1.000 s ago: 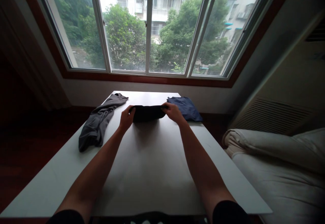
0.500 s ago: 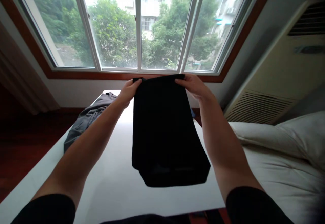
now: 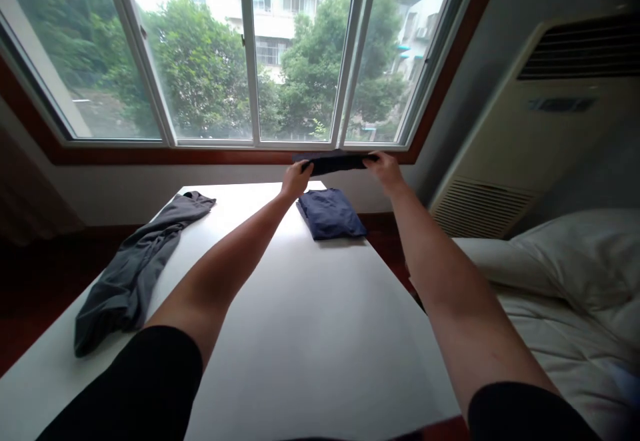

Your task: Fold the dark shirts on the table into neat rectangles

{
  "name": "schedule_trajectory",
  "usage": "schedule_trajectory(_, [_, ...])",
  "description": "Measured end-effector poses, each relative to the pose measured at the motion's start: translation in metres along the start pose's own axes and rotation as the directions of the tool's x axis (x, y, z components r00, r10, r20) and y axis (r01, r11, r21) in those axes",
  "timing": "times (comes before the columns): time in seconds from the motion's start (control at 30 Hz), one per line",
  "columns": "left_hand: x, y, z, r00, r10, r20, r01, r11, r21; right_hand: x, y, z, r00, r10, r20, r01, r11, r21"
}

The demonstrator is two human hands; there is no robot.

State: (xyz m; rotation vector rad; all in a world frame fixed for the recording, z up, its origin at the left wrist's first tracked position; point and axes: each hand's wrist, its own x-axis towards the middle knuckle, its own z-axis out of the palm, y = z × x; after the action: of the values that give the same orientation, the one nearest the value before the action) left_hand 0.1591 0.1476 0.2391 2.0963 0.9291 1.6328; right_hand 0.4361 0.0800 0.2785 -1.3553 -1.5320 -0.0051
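Observation:
Held up in the air near the far end of the white table (image 3: 300, 334) is a folded black garment (image 3: 337, 163), seen nearly edge-on as a narrow strip. My left hand (image 3: 296, 179) grips its left end, and my right hand (image 3: 385, 169) pinches the right end. Just below the garment, a folded navy-blue garment (image 3: 333, 214) lies at the table's far right corner. Along the table's left edge a crumpled grey garment (image 3: 145, 254) is spread out. The exact kind of each garment cannot be made out.
A cream sofa (image 3: 545, 307) with cushions stands to the right of the table. Beyond the far end are a wall and a wide window (image 3: 255, 144) with a brown frame. A floor-standing air conditioner (image 3: 505, 141) stands at the back right.
Both hands have carried the black garment away toward the far right end of the table. It has swung from hanging broad to nearly edge-on, uncovering the navy garment. The view has shifted right.

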Motion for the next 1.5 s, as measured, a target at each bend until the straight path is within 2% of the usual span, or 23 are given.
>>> schedule_trajectory(0.07, [-0.027, -0.022, 0.025, 0.989, -0.010, 0.149, -0.007, 0.993, 0.114, -0.030, 0.034, 0.004, 0.996, 0.084, -0.012, -0.085, 0.992, -0.098])
schedule_trajectory(0.1, [-0.044, -0.033, 0.037, 0.972, -0.018, 0.235, -0.024, 0.984, 0.175, -0.046, 0.050, 0.007, 0.993, 0.116, 0.035, -0.109, 0.982, -0.151])
schedule_trajectory(0.13, [-0.062, -0.044, 0.047, 0.942, -0.036, 0.333, -0.048, 0.969, 0.241, -0.061, 0.065, 0.010, 0.969, 0.175, 0.172, -0.121, 0.950, -0.288])
schedule_trajectory(0.17, [-0.081, -0.055, 0.055, 0.898, -0.083, 0.432, -0.063, 0.947, 0.314, -0.075, 0.079, 0.013, 0.906, 0.264, 0.331, -0.116, 0.907, -0.405])
schedule_trajectory(0.2, [-0.100, -0.065, 0.062, 0.839, -0.140, 0.526, -0.083, 0.922, 0.377, -0.087, 0.090, 0.017, 0.803, 0.365, 0.471, -0.105, 0.865, -0.491])
schedule_trajectory(0.23, [-0.118, -0.073, 0.066, 0.801, -0.173, 0.572, -0.086, 0.914, 0.397, -0.096, 0.099, 0.022, 0.702, 0.444, 0.557, -0.087, 0.830, -0.551])
schedule_trajectory(0.27, [-0.135, -0.081, 0.069, 0.775, -0.191, 0.603, -0.093, 0.909, 0.407, -0.102, 0.106, 0.027, 0.648, 0.481, 0.591, -0.064, 0.807, -0.587])
schedule_trajectory(0.3, [-0.149, -0.087, 0.070, 0.756, -0.195, 0.625, -0.112, 0.902, 0.417, -0.106, 0.110, 0.033, 0.645, 0.487, 0.589, -0.043, 0.793, -0.608])
schedule_trajectory(0.33, [-0.160, -0.091, 0.068, 0.748, -0.183, 0.638, -0.140, 0.896, 0.421, -0.108, 0.112, 0.040, 0.686, 0.464, 0.560, -0.025, 0.784, -0.620])
schedule_trajectory(0.4, [-0.176, -0.097, 0.060, 0.735, -0.143, 0.663, -0.203, 0.887, 0.416, -0.108, 0.112, 0.057, 0.800, 0.365, 0.476, 0.010, 0.785, -0.619])
schedule_trajectory(0.47, [-0.183, -0.101, 0.044, 0.720, -0.090, 0.688, -0.261, 0.883, 0.389, -0.107, 0.107, 0.076, 0.856, 0.258, 0.447, 0.058, 0.812, -0.580])
schedule_trajectory(0.57, [-0.185, -0.105, 0.008, 0.717, -0.045, 0.696, -0.307, 0.875, 0.373, -0.113, 0.098, 0.109, 0.865, 0.122, 0.486, 0.140, 0.872, -0.468])
schedule_trajectory(0.7, [-0.187, -0.121, -0.064, 0.786, -0.154, 0.599, -0.195, 0.857, 0.477, -0.137, 0.077, 0.164, 0.899, 0.086, 0.430, 0.125, 0.890, -0.439])
schedule_trajectory(0.8, [-0.192, -0.141, -0.134, 0.861, -0.283, 0.423, -0.062, 0.766, 0.640, -0.160, 0.053, 0.212, 0.916, 0.099, 0.390, 0.091, 0.894, -0.438])
schedule_trajectory(0.83, [-0.196, -0.147, -0.160, 0.883, -0.326, 0.338, -0.008, 0.709, 0.705, -0.168, 0.043, 0.229, 0.916, 0.089, 0.390, 0.090, 0.904, -0.418])
schedule_trajectory(0.9, [-0.205, -0.156, -0.211, 0.898, -0.407, 0.169, 0.107, 0.573, 0.813, -0.181, 0.025, 0.259, 0.906, 0.054, 0.419, 0.110, 0.928, -0.357])
schedule_trajectory(0.97, [-0.219, -0.161, -0.257, 0.876, -0.480, 0.035, 0.206, 0.440, 0.874, -0.192, 0.008, 0.283, 0.887, 0.030, 0.460, 0.124, 0.946, -0.300])
schedule_trajectory(1.03, [-0.237, -0.161, -0.295, 0.836, -0.543, -0.077, 0.281, 0.305, 0.910, -0.200, -0.006, 0.301, 0.871, 0.029, 0.491, 0.113, 0.960, -0.258])
schedule_trajectory(1.13, [-0.262, -0.156, -0.328, 0.762, -0.607, -0.228, 0.369, 0.116, 0.922, -0.212, -0.025, 0.315, 0.851, 0.020, 0.525, 0.112, 0.969, -0.219])
schedule_trajectory(1.2, [-0.271, -0.151, -0.334, 0.726, -0.638, -0.255, 0.389, 0.076, 0.918, -0.219, -0.036, 0.319, 0.840, 0.011, 0.542, 0.129, 0.967, -0.219])
schedule_trajectory(1.3, [-0.272, -0.139, -0.320, 0.699, -0.690, -0.187, 0.378, 0.135, 0.916, -0.230, -0.051, 0.322, 0.824, -0.015, 0.566, 0.167, 0.961, -0.219])
schedule_trajectory(1.4, [-0.269, -0.117, -0.284, 0.692, -0.719, -0.067, 0.323, 0.225, 0.919, -0.238, -0.059, 0.324, 0.818, -0.070, 0.571, 0.209, 0.961, -0.180])
schedule_trajectory(1.5, [-0.276, -0.081, -0.238, 0.707, -0.690, 0.154, 0.181, 0.387, 0.904, -0.241, -0.058, 0.324, 0.832, -0.088, 0.548, 0.197, 0.970, -0.144])
